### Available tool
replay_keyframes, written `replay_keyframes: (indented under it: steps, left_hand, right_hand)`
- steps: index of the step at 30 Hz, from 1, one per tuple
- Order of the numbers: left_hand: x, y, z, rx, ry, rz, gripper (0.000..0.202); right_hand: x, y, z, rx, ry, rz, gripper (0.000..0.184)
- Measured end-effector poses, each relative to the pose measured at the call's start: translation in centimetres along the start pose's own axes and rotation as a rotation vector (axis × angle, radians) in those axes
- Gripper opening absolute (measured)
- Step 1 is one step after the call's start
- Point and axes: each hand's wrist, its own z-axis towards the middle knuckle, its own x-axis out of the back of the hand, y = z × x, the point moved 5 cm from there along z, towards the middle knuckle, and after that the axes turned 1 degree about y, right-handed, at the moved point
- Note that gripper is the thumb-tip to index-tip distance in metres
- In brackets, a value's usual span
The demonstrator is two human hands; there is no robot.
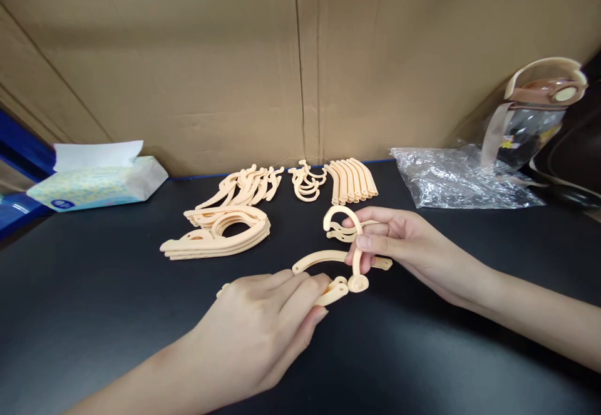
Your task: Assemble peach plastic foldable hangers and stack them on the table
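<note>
In my right hand (392, 236) a cream plastic hanger hook (357, 224) is pinched between thumb and fingers, its curve upward and its round base low. My left hand (267, 321) is closed around a cream hanger arm (334, 292), most of it hidden under the fingers. The arm's end is right beside the hook's base; I cannot tell whether they touch. Behind the hands lies a curved hanger bar (322, 257) on the black table, partly covered by my right fingers. More cream pieces (338, 233) lie just behind my right hand.
At the left, folded hangers (220, 249) are stacked. Behind them are loose hanger arms (251, 183), a pile of hooks (307, 183) and a row of curved bars (352, 180). A tissue pack (107, 183) lies back left; a clear plastic bag (464, 180) and a bottle (535, 121) are back right.
</note>
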Motion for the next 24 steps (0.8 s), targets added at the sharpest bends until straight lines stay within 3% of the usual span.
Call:
replay_keyframes:
  steps: [24]
  left_hand:
    - [-0.30, 0.13, 0.12, -0.050, -0.037, -0.052, 0.020]
  right_hand:
    - [-0.22, -0.21, -0.24, 0.020, -0.025, -0.012, 0.018]
